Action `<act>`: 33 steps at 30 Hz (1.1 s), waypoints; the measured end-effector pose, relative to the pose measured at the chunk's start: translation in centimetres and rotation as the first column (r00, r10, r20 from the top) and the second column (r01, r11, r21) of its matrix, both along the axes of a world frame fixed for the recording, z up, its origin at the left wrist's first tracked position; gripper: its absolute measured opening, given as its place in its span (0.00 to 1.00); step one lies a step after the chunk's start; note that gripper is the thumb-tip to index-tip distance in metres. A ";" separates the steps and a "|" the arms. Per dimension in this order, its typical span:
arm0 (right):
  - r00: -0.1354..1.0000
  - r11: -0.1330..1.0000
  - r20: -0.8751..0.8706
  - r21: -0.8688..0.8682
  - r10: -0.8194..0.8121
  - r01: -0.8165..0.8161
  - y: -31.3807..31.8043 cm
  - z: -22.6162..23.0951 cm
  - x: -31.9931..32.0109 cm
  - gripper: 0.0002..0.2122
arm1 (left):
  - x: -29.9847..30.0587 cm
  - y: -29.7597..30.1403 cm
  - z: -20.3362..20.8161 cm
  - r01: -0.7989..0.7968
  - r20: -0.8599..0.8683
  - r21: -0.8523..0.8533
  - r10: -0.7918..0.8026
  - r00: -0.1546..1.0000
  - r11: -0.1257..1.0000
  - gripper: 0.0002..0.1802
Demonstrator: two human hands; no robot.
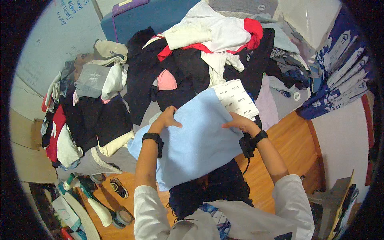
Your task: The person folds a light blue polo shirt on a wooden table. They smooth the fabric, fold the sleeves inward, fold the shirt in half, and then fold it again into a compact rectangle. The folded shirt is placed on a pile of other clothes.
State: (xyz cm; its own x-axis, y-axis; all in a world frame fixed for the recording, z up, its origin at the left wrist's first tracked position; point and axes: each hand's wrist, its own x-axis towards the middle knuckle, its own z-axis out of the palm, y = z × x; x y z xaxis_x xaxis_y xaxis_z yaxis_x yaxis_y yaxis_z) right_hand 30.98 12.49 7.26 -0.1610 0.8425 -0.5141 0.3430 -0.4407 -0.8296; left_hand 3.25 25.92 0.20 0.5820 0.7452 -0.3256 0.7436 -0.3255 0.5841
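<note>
A light blue cloth (196, 136) spreads in front of me between my arms, its lower edge hanging over my dark trousers (210, 184). My left hand (167, 119) grips its left side, thumb on top and fingers partly hidden. On the opposite side, my right hand (241, 122) holds the cloth with its thumb over the surface. A white cloth with a small dark print (237, 100) lies folded just beyond the blue one, close to my right fingers; part of it is covered. Whether the blue cloth is a garment or a blanket cannot be made out.
A bed is heaped with clothes: black garments (140, 76), a white garment (216, 30) and grey ones (92, 80). A patterned blue curtain (340, 60) hangs at the right. Shoes (119, 188) and a fan-like white and green object (96, 208) stand on the wooden floor.
</note>
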 end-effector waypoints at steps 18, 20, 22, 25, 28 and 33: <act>0.990 0.991 0.143 0.136 -0.012 -0.008 -0.5 -0.5 -1.8 0.26 | -1.4 -1.8 7.3 0.119 0.168 -0.431 -0.049 0.985 0.895 0.36; 0.981 0.945 0.185 0.326 -0.051 -0.012 -0.5 1.8 -2.4 0.24 | -2.6 -2.1 8.8 0.054 0.114 -0.374 -0.012 0.993 0.926 0.35; 1.000 0.942 0.022 0.335 0.006 -0.013 0.0 5.1 -3.0 0.22 | -4.1 -2.4 11.0 0.030 0.217 -0.268 0.031 0.976 0.963 0.28; 0.978 0.868 0.207 0.481 0.029 -0.128 1.7 11.1 -4.3 0.19 | -6.0 -2.2 15.9 -0.044 0.298 -0.125 0.080 0.951 0.991 0.28; 0.938 0.660 0.340 0.721 -0.075 -0.209 2.5 17.7 -5.6 0.17 | -6.7 -2.7 22.2 -0.222 0.416 0.211 0.118 0.902 0.952 0.25; 0.856 0.033 0.383 0.917 -0.348 -0.397 0.0 25.4 -6.3 0.15 | -7.7 -4.0 29.0 -0.371 0.543 0.529 0.032 0.839 0.763 0.17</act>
State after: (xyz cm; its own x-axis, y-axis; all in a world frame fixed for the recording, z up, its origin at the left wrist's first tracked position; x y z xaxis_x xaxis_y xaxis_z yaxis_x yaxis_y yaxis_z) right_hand 24.64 12.44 32.70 -0.3019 0.5651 0.7678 0.7433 0.6438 -0.1817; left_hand -4.43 21.91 29.21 0.3408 0.7973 0.4981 0.5131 -0.6017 0.6121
